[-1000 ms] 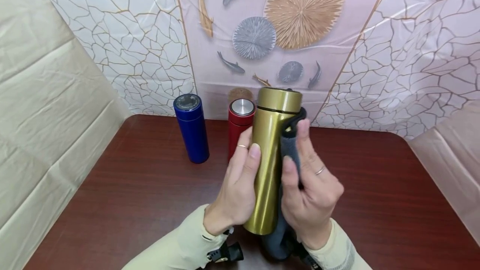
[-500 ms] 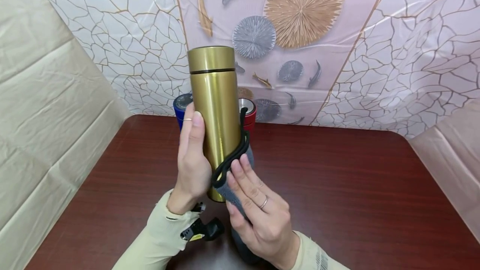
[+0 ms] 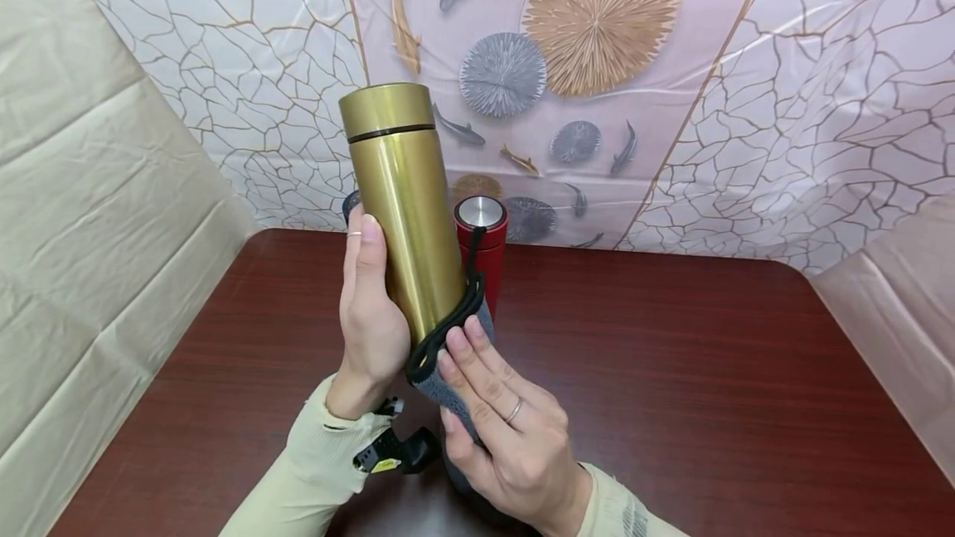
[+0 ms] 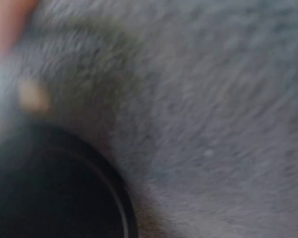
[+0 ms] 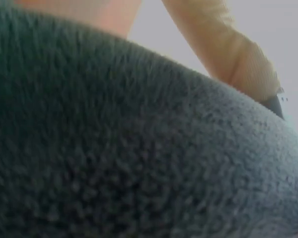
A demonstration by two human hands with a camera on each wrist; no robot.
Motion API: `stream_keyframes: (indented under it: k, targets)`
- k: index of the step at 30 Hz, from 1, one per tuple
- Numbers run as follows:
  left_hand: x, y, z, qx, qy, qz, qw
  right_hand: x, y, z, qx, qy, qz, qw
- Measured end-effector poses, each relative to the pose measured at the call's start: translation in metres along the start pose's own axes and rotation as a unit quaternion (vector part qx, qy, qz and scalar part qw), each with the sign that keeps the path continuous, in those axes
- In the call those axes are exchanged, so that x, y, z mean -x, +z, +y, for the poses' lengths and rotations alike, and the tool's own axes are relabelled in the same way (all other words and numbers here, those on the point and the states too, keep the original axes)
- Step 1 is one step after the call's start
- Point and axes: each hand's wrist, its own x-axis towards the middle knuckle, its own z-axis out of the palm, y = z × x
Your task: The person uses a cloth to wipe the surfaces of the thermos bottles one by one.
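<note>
A gold thermos bottle [image 3: 406, 214] with a gold lid leans to the left, raised in front of me. My left hand [image 3: 369, 313] grips its left side, thumb towards me. In my right hand [image 3: 515, 429] is a grey fabric pouch [image 3: 448, 396] with a black-edged mouth and a black cord, pinched between thumb and fingers. The bottle's lower end is hidden at the pouch mouth; how deep it sits I cannot tell. Grey fuzzy pouch cloth [image 5: 139, 148] fills most of the right wrist view. In the left wrist view a dark round shape [image 4: 54, 188] shows against the cloth.
A red thermos bottle [image 3: 492, 263] with a silver lid top stands on the dark wooden table [image 3: 671, 371], behind the pouch. Most of a blue bottle [image 3: 349, 204] is hidden behind my left hand. A patterned backdrop [image 3: 582, 23] hangs along the back edge.
Both hands have moved left with the gold bottle, which has risen and now tilts left. The pouch mouth, earlier beside the bottle, is now around or against its lower end.
</note>
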Motion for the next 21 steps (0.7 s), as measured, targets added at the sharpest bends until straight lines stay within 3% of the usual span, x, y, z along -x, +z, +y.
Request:
stream_keyframes:
  k: [5, 10, 14, 17, 21]
  targets:
    - [0.009, 0.013, -0.004, 0.012, 0.006, -0.036, 0.9993, -0.004, -0.005, 0.008, 0.007, 0.017, 0.027, 0.999]
    - [0.023, 0.028, -0.014, -0.029, 0.017, -0.094, 0.995, -0.008, -0.013, 0.017, 0.014, 0.07, 0.08, 0.994]
    - [0.034, 0.038, -0.022, -0.058, 0.013, -0.153, 0.9865, -0.013, -0.019, 0.025, 0.037, 0.116, 0.133, 0.984]
    - [0.041, 0.043, -0.028, -0.053, -0.008, -0.194, 0.9795, -0.017, -0.024, 0.03, 0.05, 0.154, 0.167, 0.973]
    - [0.047, 0.047, -0.031, -0.059, -0.027, -0.22, 0.9732, -0.022, -0.03, 0.034, 0.054, 0.193, 0.186, 0.962]
